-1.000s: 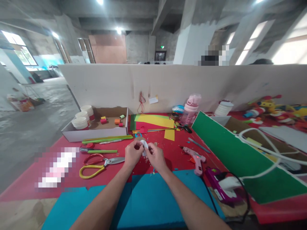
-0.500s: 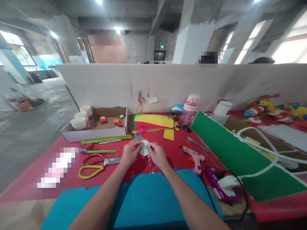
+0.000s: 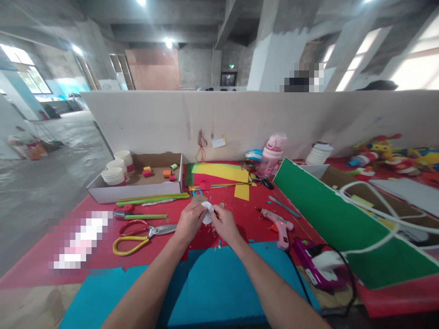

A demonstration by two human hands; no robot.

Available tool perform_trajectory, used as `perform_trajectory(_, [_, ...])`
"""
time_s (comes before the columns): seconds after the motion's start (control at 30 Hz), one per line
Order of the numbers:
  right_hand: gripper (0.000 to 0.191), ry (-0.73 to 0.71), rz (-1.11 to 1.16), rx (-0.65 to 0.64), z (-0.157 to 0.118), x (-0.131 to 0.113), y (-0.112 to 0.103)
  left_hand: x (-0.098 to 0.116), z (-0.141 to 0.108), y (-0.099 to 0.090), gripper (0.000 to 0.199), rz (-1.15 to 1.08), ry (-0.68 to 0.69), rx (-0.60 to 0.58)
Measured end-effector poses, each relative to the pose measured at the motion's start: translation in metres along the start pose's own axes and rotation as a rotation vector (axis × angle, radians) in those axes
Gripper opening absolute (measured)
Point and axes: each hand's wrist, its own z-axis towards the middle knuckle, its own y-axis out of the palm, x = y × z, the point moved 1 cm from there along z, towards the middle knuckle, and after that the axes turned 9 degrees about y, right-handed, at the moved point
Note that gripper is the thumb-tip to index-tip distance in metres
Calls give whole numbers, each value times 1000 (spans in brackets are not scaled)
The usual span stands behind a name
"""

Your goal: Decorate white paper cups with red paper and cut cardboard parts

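Note:
A small round white paper disc (image 3: 207,213) is held between my two hands above the red table cover. My left hand (image 3: 190,220) pinches its left side, with the fingers closed and partly over it. On the right edge my right hand (image 3: 224,222) grips the disc between thumb and fingers. Scissors (image 3: 146,237) with red and yellow handles lie left of my left hand. To the right of my right hand rests a pink glue gun (image 3: 279,225). Small scraps (image 3: 219,244) are scattered on the red cover below the disc.
A white box (image 3: 137,188) with paper cups (image 3: 113,176) and coloured rolls stands back left. Yellow paper (image 3: 222,172), a pink bottle (image 3: 272,153) and a green-sided box (image 3: 329,219) stand or lie beyond. A purple power strip (image 3: 317,269) sits front right; blue sheet (image 3: 212,283) in front.
My left hand has moved slightly right and now covers more of the disc's left side. My right hand has closed in a little, and less of the disc shows.

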Motion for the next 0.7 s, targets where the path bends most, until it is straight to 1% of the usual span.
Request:
perform_trajectory(0.07, [23,-40,-58,26,-1,-2,1,1,0,1,18,23,-17,-9])
perform_trajectory(0.2, [24,-80,-125,71,-2,-3,4,5,0,2,18,64,-40,14])
perform_trajectory(0.33, [24,-76,-87,59,-2,-4,6,9,1,4,17,132,-66,54])
perform_trajectory(0.4, [24,-54,-38,56,-3,-6,5,11,3,5,14,134,-112,100])
perform_trajectory(0.47, [25,-36,10,56,-4,-8,3,13,5,6,12,81,-193,159])
perform_trajectory(0.53, [26,-24,41,62,-5,-10,2,14,6,5,9,-15,-312,207])
perform_trajectory(0.6, [25,-10,68,62,-5,-11,1,12,7,4,7,-116,-428,227])
perform_trajectory(0.63, [25,5,88,55,-5,-11,2,11,6,4,7,-159,-460,224])
perform_trajectory(0.7, [24,49,146,32,-5,-9,3,7,6,2,8,-223,-455,197])
